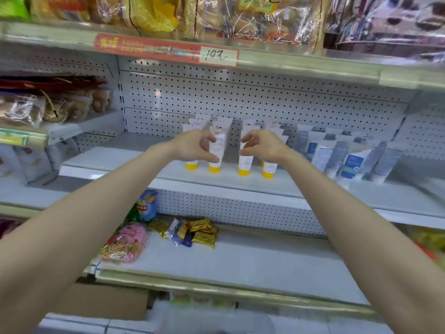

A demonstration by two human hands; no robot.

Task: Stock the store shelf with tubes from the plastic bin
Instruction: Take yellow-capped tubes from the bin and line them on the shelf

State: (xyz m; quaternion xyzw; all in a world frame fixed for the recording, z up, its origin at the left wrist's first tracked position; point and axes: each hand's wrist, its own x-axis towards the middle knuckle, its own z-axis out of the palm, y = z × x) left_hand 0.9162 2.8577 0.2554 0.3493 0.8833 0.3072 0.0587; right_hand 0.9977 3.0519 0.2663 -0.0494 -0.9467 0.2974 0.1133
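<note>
I am seeing both hands held out straight ahead at the white metal shelf, level with each other. My left hand is pinching a white plastic tube with a yellow cap between thumb and curled fingers. My right hand is holding a second white yellow-capped tube just beside it in the same way (blur is hiding how firm either grip is). Both tubes are standing upright on their caps in the front row, long axes vertical, each directly under its own hand, so neither hand is sitting nearer. More tubes of the same kind are standing in rows behind, near the perforated white back panel. Blue-and-white tubes are crowding the shelf to the right. I am judging that letting go will call for opening the fingers gently and lifting straight up, since the neighbours are standing close enough to topple.
</note>
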